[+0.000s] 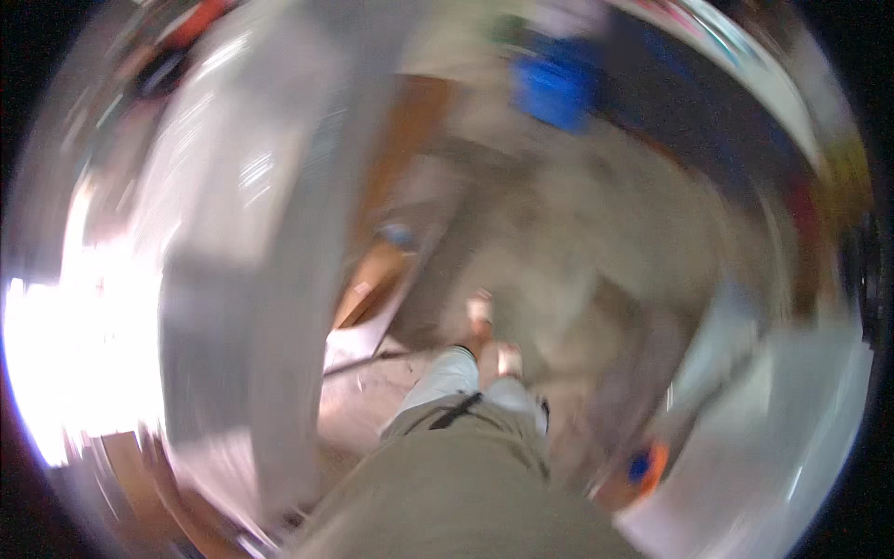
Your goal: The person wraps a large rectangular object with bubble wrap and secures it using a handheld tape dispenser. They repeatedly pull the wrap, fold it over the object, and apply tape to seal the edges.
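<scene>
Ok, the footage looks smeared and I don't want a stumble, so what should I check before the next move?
1. Sharp view: not ok, the picture is heavily motion-blurred.
2. Both hands in sight: not ok, neither can be made out.
3. Feet visible: ok, the leading foot and other foot both show.
4. Blue object apart from the feet: ok.
5. Orange-and-blue item identified: cannot tell, too blurred.

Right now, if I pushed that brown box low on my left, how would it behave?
The brown box looks like cardboard, so it's probably light for its size unless filled; blur hides its contents. Its flat, angular sides suggest sliding rather than rolling, and might flex.
</scene>
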A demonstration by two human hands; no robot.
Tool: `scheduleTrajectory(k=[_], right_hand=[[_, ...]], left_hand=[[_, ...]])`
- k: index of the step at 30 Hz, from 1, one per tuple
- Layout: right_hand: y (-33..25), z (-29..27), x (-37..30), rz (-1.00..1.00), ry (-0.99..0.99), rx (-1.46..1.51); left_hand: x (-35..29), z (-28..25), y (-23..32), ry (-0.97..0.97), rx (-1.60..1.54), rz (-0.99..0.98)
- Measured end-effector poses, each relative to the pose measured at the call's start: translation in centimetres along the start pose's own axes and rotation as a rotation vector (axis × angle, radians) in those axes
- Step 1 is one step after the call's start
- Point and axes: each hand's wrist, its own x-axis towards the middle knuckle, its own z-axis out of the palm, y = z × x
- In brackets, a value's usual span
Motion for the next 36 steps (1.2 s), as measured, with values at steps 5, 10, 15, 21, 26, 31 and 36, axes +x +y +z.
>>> scheduleTrajectory(k=[5,10,15,21,26,31,36], right_hand=[[-2.8,6.6,2.6,-0.111,-0.054,0.054],[-9.4,7.0,2.4,-0.291,-0.161,0.371],[-27.1,1.4,1.2,-0.581,-0.675,0.928],[-52.2,-16.3,-7.1,-0.983,-1.221,1.31],[-63.1,-28.0,-14.4,-1.701,-1.045,1.48],[-67.8,-31.0,-16.9,-1.755,-1.027,1.429],[-70.1,-31.9,-18.5,-1.644,-1.106,1.364]], left_hand=[[-10.3,-1.3,-18.7,0.031,0.242,-0.263],[-10.4,0.3,-17.4,0.38,0.416,0.036],[-11.7,-3.9,-9.7,0.074,0.476,-0.132],[-4.0,-8.7,-0.8,0.311,-0.072,0.489],[2.9,-4.6,3.7,-0.211,-0.969,0.604],[8.0,-4.9,0.7,-0.404,-1.254,0.61],[12.2,-5.1,-1.1,-0.404,-1.262,0.521]])
